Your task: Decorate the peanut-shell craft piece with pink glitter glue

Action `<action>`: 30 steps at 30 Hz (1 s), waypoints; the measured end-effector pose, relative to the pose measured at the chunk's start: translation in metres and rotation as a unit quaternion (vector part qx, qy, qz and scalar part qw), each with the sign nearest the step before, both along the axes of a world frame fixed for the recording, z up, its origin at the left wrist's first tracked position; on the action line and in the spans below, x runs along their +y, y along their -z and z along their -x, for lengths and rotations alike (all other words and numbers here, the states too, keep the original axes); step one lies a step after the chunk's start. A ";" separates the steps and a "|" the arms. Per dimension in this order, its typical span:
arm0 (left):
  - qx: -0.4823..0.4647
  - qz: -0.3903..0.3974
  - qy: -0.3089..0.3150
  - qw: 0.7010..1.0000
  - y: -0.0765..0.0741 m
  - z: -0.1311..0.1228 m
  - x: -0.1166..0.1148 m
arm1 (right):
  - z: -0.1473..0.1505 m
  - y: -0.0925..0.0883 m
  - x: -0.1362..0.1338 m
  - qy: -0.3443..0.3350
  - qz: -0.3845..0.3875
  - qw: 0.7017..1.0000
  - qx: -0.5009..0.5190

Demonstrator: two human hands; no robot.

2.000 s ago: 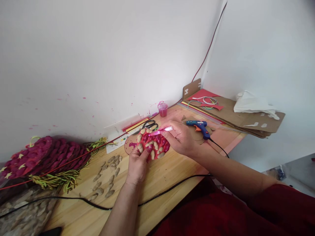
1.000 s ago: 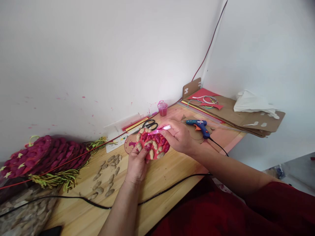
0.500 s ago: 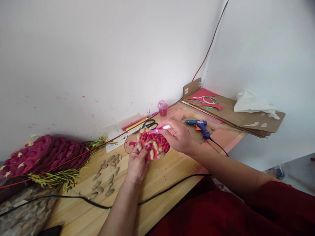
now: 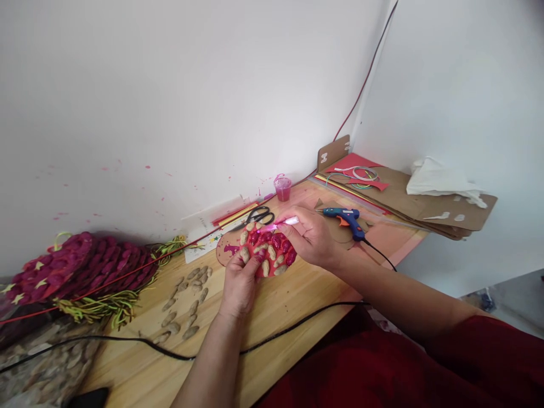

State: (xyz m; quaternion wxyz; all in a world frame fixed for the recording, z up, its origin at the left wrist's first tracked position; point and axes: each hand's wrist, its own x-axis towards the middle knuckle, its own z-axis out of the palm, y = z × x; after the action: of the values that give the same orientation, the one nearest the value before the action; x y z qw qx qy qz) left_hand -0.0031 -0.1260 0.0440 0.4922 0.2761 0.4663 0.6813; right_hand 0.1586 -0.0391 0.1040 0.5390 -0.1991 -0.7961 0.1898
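Against the wall at the left of the wooden table [image 4: 293, 294] leans a stack of purple discs [image 4: 87, 260], yellow-green fringe [image 4: 104, 306] spilling out below it. Loose peanuts [image 4: 193, 307] lie scattered between that stack and the near forearm. A black cord [image 4: 178, 357] runs across the table and passes behind that forearm, while a thin red cord [image 4: 140, 266] crosses in front of the stack. Beyond the hands sit black-handled scissors [image 4: 262, 215] and a cup of pink paint [image 4: 283, 190] (the wall beside it is well spattered). To the right, a blue glue gun [image 4: 346, 218] rests on cardboard.

The left hand [image 4: 241, 279] pinches the red disc [image 4: 260, 273], thumb on its peanut-covered face, fingers underneath. The right hand [image 4: 312, 235] closes narrowly on a white-handled tool [image 4: 291, 220], seemingly a brush, though its pink tip blurs into the disc's far edge, so I can't tell whether they touch.

The disc is held above the table, tilted towards the wearer; the left forearm rises from below, the right reaches in from the right, wrist bent inward.
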 end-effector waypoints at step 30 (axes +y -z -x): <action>-0.004 -0.004 0.000 1.000 0.000 0.000 0.000 | -0.002 -0.002 -0.003 0.002 -0.005 1.000 -0.012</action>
State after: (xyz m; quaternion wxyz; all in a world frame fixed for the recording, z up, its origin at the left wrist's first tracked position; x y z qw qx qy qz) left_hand -0.0034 -0.1256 0.0439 0.4930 0.2750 0.4618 0.6842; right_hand 0.1603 -0.0426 0.1058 0.5311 -0.2000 -0.8029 0.1822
